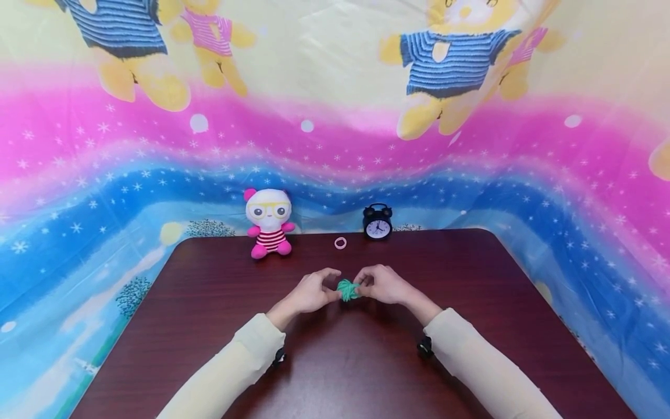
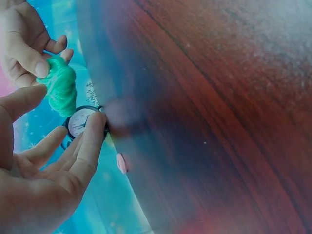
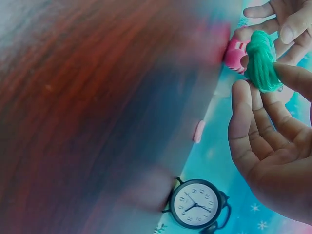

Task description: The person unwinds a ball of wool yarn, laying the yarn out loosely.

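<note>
A small bundle of green yarn (image 1: 346, 290) is held up between the two hands over the dark brown table (image 1: 356, 361). My right hand (image 1: 386, 284) pinches the bundle between thumb and fingertips from the right side. The left hand (image 1: 314, 291) is at its left, thumb tip right by the yarn and the other fingers spread apart and relaxed. In the left wrist view, a gap shows between the left fingers and the green yarn (image 2: 63, 87). Wound strands, gathered at one end, show on the yarn (image 3: 262, 61) in the right wrist view.
Toward the table's far edge sits a pink and white panda plush (image 1: 271, 240) with yellow glasses. A pale pink ring (image 1: 337, 245) lies right of it, then a black alarm clock (image 1: 378, 230). A printed cloth (image 1: 314, 163) with bears and snowflakes hangs behind the table.
</note>
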A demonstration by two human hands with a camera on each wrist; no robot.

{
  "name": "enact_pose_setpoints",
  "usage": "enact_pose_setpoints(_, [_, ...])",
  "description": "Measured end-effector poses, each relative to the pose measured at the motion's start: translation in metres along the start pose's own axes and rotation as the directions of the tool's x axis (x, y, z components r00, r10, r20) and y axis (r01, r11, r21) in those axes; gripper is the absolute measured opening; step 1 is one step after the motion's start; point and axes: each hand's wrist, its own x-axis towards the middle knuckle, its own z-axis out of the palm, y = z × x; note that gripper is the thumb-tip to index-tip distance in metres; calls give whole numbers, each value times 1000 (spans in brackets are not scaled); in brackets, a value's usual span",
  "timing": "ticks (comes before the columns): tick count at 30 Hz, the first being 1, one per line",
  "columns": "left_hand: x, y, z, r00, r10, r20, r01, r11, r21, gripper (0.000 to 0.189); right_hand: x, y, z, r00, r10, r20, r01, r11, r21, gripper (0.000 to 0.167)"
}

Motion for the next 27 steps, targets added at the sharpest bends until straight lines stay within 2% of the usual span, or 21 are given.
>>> enact_pose_setpoints(11, [2,4,-3,1000,23,0,-23,996,-89,52,-1,-6,-6,997,-65,-45,66,998,17,10])
enact_pose_setpoints(21, [5,7,-6,994,75,-79,-81,994,-74,36,-1,-12,-7,993,-91,-69,92,996,8,13])
enact_pose_setpoints(27, [6,8,-9,993,60,-97,-68,994,-85,35,-3,-15,-9,992,-77,-96,81,996,35,15])
